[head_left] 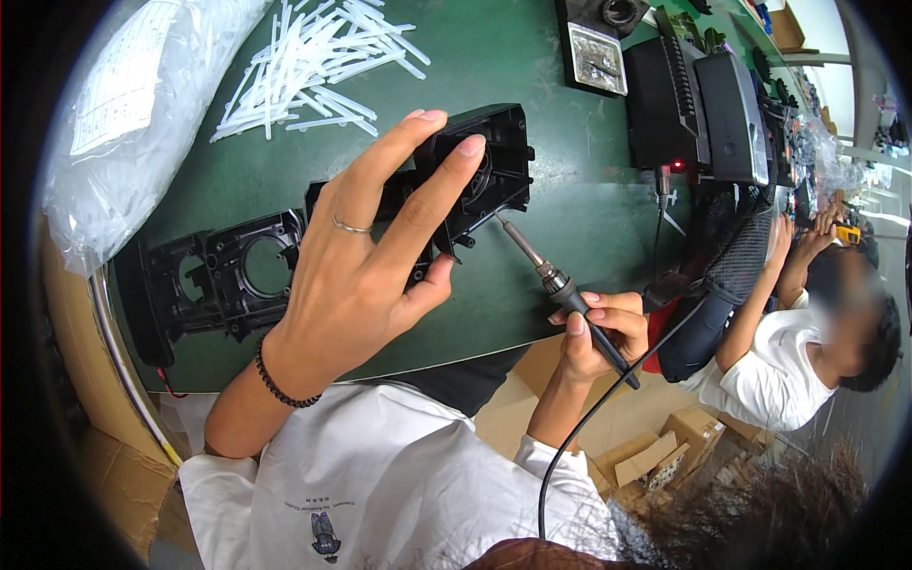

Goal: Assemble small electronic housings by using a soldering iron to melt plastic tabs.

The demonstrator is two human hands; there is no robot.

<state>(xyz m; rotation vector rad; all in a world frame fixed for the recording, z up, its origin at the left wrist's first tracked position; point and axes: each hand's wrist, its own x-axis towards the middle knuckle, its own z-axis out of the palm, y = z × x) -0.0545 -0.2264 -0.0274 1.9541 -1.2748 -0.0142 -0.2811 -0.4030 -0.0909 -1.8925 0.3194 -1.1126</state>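
Gripped in my right hand point(608, 332) is a black-handled soldering iron point(567, 293), its metal tip pointing up and left. That tip is at the lower right edge of a black plastic housing point(489, 152); whether it touches cannot be made out. My left hand point(366, 233) lies across the housing, thumb and fingers spread over it and pressing it on the green table. Part of the housing is hidden beneath that hand. Left of my wrist lies a longer black plastic frame point(228, 275) with round openings.
White translucent plastic sticks point(318, 62) lie heaped at the back. A clear plastic bag point(123, 133) fills the far left. A black soldering station point(698, 114) with a red light stands right, near a metal tray point(597, 59). The iron's cord point(594, 408) loops rightward. Another person point(788, 351) works at right.
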